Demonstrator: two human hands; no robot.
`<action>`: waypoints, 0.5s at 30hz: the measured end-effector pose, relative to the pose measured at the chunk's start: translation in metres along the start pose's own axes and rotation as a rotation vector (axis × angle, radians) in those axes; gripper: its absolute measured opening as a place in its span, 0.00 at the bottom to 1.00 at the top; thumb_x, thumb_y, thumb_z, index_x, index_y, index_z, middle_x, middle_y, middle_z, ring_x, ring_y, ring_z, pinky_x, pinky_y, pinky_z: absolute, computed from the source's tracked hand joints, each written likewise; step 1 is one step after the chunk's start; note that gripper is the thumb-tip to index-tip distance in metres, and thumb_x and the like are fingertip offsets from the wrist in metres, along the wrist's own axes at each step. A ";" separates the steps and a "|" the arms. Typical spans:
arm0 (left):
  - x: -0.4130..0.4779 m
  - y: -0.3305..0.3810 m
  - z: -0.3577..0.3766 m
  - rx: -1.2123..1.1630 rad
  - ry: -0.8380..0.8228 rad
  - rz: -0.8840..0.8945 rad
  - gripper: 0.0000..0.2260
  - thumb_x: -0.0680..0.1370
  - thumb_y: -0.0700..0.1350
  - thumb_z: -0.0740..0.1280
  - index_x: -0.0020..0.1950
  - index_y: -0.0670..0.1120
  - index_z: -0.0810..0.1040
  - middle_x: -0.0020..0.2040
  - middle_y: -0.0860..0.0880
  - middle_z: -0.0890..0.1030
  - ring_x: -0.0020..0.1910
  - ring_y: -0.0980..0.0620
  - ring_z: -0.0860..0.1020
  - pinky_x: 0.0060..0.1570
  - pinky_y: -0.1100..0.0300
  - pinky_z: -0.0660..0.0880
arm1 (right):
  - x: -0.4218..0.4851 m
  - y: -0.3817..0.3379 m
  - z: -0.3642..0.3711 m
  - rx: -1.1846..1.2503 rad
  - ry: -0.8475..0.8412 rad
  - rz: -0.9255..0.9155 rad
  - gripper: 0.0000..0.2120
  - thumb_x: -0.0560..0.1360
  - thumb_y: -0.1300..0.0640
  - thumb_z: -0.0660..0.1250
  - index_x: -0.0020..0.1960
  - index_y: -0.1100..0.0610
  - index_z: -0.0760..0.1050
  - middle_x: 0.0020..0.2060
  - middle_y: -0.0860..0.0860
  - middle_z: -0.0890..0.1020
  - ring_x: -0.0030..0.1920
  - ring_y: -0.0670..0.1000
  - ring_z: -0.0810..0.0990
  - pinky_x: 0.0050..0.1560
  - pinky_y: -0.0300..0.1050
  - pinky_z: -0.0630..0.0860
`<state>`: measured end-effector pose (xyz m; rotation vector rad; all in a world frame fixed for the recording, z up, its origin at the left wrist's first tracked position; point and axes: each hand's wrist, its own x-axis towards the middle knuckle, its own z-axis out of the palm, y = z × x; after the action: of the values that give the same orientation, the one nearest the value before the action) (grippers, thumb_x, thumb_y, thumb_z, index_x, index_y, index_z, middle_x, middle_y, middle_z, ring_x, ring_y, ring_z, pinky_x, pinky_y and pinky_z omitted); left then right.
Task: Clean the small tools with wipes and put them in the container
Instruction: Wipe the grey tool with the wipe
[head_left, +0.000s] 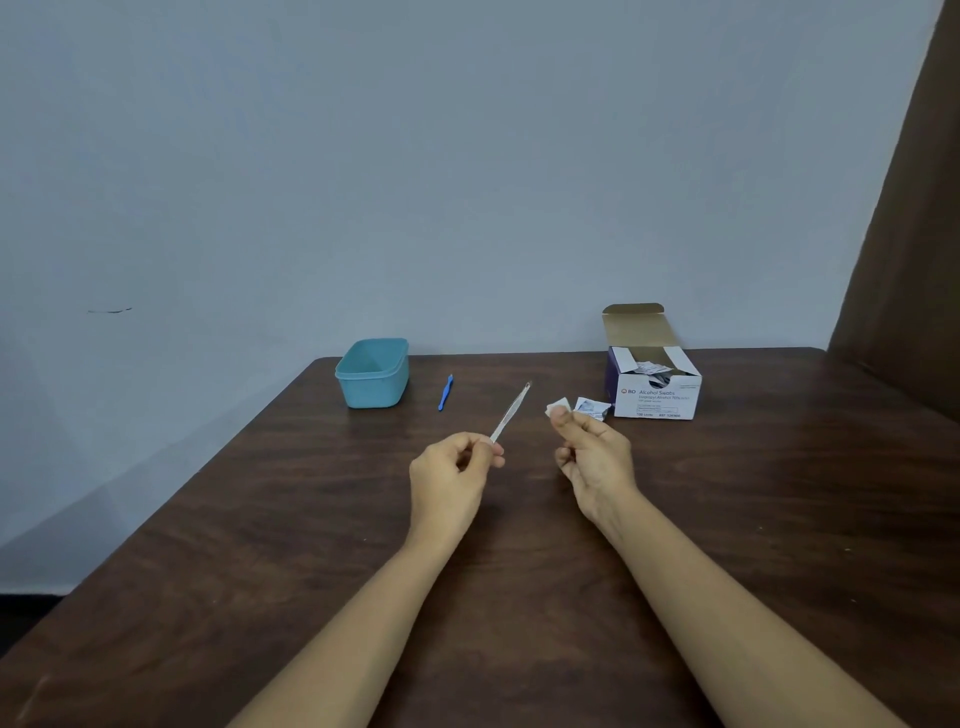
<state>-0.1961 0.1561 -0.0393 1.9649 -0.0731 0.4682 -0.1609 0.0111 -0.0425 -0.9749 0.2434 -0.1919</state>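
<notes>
Two hands work above the table's (260, 519) middle. Near the far edge stands the teal container (372, 372), a blue tool (445, 393) beside it. The left hand (453, 470) pinches a metal tool (510, 411) (tip raised); the right hand (592, 457) pinches a white wipe (557, 406), before the swab box (655, 392) and a torn wrapper (592, 406).

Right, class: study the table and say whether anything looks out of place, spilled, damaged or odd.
Nothing spilled or broken. The only loose bit is a torn white swab wrapper lying on the dark wooden table beside the open white alcohol swab box, which fits the cleaning under way.
</notes>
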 end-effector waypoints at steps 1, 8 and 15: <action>0.001 -0.001 0.000 -0.005 -0.011 0.000 0.10 0.79 0.43 0.65 0.43 0.49 0.84 0.36 0.57 0.84 0.41 0.68 0.79 0.40 0.79 0.68 | 0.001 0.000 0.000 -0.002 -0.006 0.005 0.04 0.70 0.62 0.74 0.43 0.59 0.80 0.39 0.47 0.82 0.30 0.42 0.67 0.33 0.34 0.67; 0.001 -0.004 0.002 0.015 -0.037 0.018 0.09 0.79 0.44 0.64 0.44 0.49 0.84 0.37 0.56 0.84 0.41 0.71 0.78 0.39 0.80 0.68 | 0.003 0.000 -0.002 -0.050 -0.049 0.013 0.02 0.72 0.61 0.72 0.44 0.59 0.80 0.39 0.46 0.80 0.33 0.42 0.67 0.37 0.35 0.68; 0.002 -0.006 0.003 0.043 -0.053 0.036 0.09 0.79 0.44 0.65 0.45 0.49 0.84 0.37 0.57 0.84 0.41 0.72 0.77 0.40 0.81 0.67 | 0.003 -0.001 -0.002 -0.024 -0.051 0.026 0.02 0.72 0.61 0.72 0.44 0.59 0.80 0.34 0.45 0.78 0.31 0.43 0.65 0.37 0.36 0.67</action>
<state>-0.1922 0.1567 -0.0453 2.0209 -0.1329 0.4448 -0.1583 0.0077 -0.0427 -0.9988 0.2118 -0.1400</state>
